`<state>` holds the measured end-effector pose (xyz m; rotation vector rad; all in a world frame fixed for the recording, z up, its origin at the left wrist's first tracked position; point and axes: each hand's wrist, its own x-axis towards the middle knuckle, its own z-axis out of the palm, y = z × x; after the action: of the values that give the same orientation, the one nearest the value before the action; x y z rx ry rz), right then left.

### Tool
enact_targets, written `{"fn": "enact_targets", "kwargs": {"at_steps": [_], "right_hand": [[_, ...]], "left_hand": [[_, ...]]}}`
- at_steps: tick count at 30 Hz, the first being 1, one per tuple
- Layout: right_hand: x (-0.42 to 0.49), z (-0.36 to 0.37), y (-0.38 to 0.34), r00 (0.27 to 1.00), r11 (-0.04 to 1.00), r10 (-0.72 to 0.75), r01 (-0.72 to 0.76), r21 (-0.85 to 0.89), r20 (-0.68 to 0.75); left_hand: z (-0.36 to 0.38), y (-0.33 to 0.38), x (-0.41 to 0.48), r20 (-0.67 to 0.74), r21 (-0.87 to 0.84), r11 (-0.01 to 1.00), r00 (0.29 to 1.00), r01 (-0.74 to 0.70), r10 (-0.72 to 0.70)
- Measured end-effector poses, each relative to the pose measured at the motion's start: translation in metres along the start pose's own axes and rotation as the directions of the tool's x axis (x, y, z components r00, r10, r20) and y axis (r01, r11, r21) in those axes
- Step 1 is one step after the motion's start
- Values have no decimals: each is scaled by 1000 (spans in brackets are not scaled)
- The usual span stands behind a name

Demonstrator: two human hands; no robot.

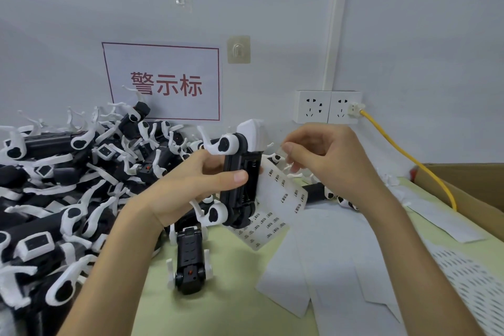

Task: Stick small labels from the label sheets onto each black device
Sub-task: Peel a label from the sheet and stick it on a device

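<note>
Left hand (188,191) fingers grip black device (238,199) upright, white cap (253,133) up; right hand (327,155) fingers pinch beside it, contents unclear; label sheet (283,194) behind

Device pile (68,185) left, box (469,183) right

Device (238,199): black plastic, smooth, slight sheen; white fittings matt. Label sheet (283,194): smooth white paper. Table (234,308): matt pale-green surface. Box (477,180): plain brown cardboard.
</note>
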<state>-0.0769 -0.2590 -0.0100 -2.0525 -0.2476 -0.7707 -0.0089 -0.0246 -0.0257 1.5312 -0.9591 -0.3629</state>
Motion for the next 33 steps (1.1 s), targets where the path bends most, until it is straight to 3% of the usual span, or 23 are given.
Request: {"fn": "enact_targets", "kwargs": {"at_steps": [8,13,16,26,33], "right_hand": [[-2,-4,-4,999,998,-32,33,63,-13],[-4,-4,-8,999,997,-31,32,75,-9],[-5,-5,-10,999,996,-46,45,79,8],[-5,-6,-8,999,996,-51,51,69,3],[-5,-5,-7,1000,999,-18,18,44,-8]], "left_hand": [[-2,-3,7,-139,-23,997,987,74,-77],[-2,-2,4,82,-338,941,997,15,14],[5,-2,5,137,-409,913,989,8,53],[7,3,4,72,-495,869,995,-19,63],[11,8,3,12,-458,886,997,-65,79]]}}
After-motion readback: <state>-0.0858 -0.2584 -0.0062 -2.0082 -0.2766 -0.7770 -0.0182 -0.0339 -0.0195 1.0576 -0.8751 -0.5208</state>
